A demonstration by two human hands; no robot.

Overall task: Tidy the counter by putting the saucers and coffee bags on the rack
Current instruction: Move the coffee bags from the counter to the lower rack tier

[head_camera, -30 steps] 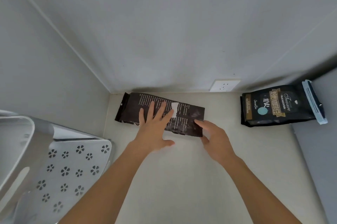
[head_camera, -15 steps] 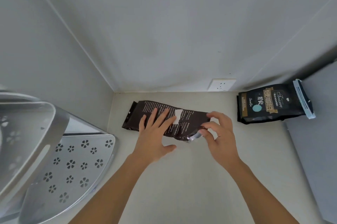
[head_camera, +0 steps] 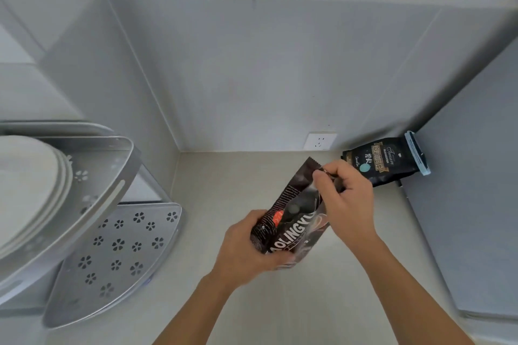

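A dark brown coffee bag (head_camera: 294, 213) with white lettering is lifted off the counter, tilted with its sealed top pointing up and right. My left hand (head_camera: 249, 252) grips its lower end. My right hand (head_camera: 347, 198) pinches its upper edge. A second black coffee bag (head_camera: 384, 165) with a pale blue clip lies on the counter at the back right. The metal corner rack (head_camera: 117, 246) stands at the left; white saucers (head_camera: 25, 184) are stacked on its upper shelf, and its perforated lower shelf is bare.
The beige counter (head_camera: 280, 302) runs into a corner of grey walls. A white wall socket (head_camera: 319, 141) sits low on the back wall. A grey panel (head_camera: 471, 204) closes off the right side.
The dark brown bag lay flat on the counter under both hands; now both hands hold it raised and turned face up. The view has tilted, showing the rack's upper shelf with saucers.
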